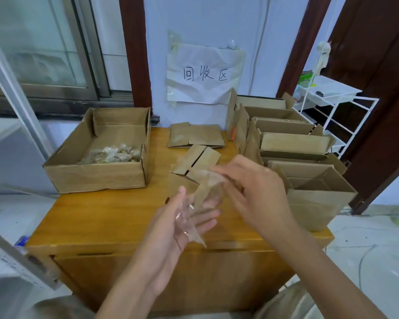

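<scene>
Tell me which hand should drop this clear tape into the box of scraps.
Left, probably: the left hand carries the clear tape and lies nearer the scrap box than the right hand.

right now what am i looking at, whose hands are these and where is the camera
No machine here: these are a person's two bare hands, filmed by one wide-angle camera worn on the head, looking forward and down. The left hand lies open, palm up, under a strip of clear plastic film; the right hand, blurred, seems to pinch its upper end. On the wooden table, an open cardboard box at left holds crumpled clear plastic, flattened cardboard pieces lie in the middle, and opened cardboard boxes crowd the right. A handwritten paper sign is taped to the wall.
</scene>
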Available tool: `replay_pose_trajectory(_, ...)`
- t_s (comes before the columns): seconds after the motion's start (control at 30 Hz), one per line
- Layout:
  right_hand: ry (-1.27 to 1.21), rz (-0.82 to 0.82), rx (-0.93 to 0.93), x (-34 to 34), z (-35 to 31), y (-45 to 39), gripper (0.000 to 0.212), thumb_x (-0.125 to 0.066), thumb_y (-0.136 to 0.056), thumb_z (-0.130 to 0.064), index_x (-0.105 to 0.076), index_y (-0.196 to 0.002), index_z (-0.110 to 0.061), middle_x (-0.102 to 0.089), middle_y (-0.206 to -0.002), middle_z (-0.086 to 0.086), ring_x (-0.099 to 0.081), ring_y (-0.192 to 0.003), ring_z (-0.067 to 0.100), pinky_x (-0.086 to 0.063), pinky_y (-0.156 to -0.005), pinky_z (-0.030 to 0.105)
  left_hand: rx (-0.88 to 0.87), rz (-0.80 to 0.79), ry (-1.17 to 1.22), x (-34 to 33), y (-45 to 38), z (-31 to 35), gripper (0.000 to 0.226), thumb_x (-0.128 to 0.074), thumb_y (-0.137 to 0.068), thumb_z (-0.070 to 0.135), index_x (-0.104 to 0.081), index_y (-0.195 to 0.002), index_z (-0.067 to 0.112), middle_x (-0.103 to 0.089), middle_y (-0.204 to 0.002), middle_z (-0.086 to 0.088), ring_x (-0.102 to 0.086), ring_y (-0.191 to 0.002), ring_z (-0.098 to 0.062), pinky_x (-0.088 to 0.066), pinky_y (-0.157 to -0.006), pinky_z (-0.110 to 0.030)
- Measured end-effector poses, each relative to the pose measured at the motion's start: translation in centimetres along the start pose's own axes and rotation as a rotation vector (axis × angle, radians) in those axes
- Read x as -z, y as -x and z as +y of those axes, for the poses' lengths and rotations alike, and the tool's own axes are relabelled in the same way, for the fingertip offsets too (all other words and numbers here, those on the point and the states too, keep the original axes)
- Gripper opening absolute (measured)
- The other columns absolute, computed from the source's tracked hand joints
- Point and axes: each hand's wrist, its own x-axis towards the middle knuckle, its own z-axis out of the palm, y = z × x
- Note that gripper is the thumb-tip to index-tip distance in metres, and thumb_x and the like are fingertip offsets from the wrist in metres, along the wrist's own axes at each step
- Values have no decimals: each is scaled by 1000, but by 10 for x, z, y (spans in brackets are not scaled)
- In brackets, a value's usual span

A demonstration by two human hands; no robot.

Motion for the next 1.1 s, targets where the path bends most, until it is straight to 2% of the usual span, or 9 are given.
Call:
replay_pose_trajectory(0.07, 191, 0, 128, -2, -5, 7, 26, -62, -101, -27, -75, -123, -28, -65, -97, -10, -59, -74, 8, -51, -52, 30, 68, -41, 109, 1, 2, -1, 69, -34, -103, 57, -61, -135, 2, -70, -128, -21, -67, -122, -36, -55, -103, -44)
replay_pose_trajectory(0.27, 198, -215, 145, -4, -15, 21, 48, -46, -99, -42, -65, -140, -28, -59, -129, -2, -54, -113, 16, -40, -94, 40, 53, -58, 169, -1, 7, -2, 77, -35, -98, 70, -71, -131, 10, -72, -112, -16, -67, -100, -23, -52, -90, -39)
replay_pose_trajectory(0.37, 6, -194, 49, -6, -19, 27, 44, -35, -109, -42, -70, -133, -34, -58, -128, -10, -52, -116, 9, -37, -93, 36, -21, 27, 4, -1, 7, -4, 43, -56, -101, 43, -75, -120, 10, -73, -110, -19, -69, -96, -26, -57, -86, -41)
replay_pose_trajectory(0.5, -174, -172, -168, -13, -19, 27, 38, -57, -101, -46, -61, -137, -36, -54, -112, -23, -56, -108, 1, -46, -92, 33, -53, 100, -112, -2, 7, -8, 21, -61, -102, 17, -74, -111, 4, -76, -107, -15, -74, -99, -26, -56, -98, -43)
replay_pose_trajectory(0.7, -573, -217, -335, -3, -20, 24, 11, -77, -94, -22, -75, -104, -26, -71, -93, -12, -67, -92, 7, -47, -79, 15, -86, 143, -197, -1, 7, -9, 25, -71, -91, 35, -80, -106, 18, -78, -105, -6, -68, -95, -21, -52, -93, -47)
replay_pose_trajectory(0.87, -1045, -340, -513, 0, -17, 30, 19, -73, -95, -17, -73, -111, -7, -72, -100, 16, -64, -86, 18, -55, -81, 29, -130, 106, -120, 1, 6, -9, 20, -72, -90, 27, -78, -100, 10, -71, -89, -15, -63, -81, -21, -52, -83, -41)
replay_pose_trajectory(0.93, -1112, -368, -514, 0, -16, 32, 27, -72, -95, -18, -70, -120, -8, -70, -101, 16, -64, -89, 16, -55, -82, 28, -81, 35, -12, 4, 6, -9, 26, -69, -93, 26, -75, -104, 3, -66, -89, -18, -59, -79, -20, -53, -77, -35)
replay_pose_trajectory(1.0, -1041, -331, -426, -2, -15, 33, 38, -74, -95, -25, -65, -131, -19, -68, -100, 7, -65, -96, 14, -55, -85, 29, -44, -28, 38, 6, 7, -9, 25, -64, -97, 24, -72, -100, 1, -61, -86, -16, -56, -76, -18, -52, -73, -31)
replay_pose_trajectory(1.1, -593, -161, -193, -8, -12, 38, 33, -72, -96, -39, -69, -127, -26, -60, -105, -4, -61, -103, 18, -51, -88, 30, -33, -53, 12, 7, 8, -5, 18, -66, -94, 22, -75, -92, 7, -64, -86, -13, -58, -76, -16, -51, -77, -33)
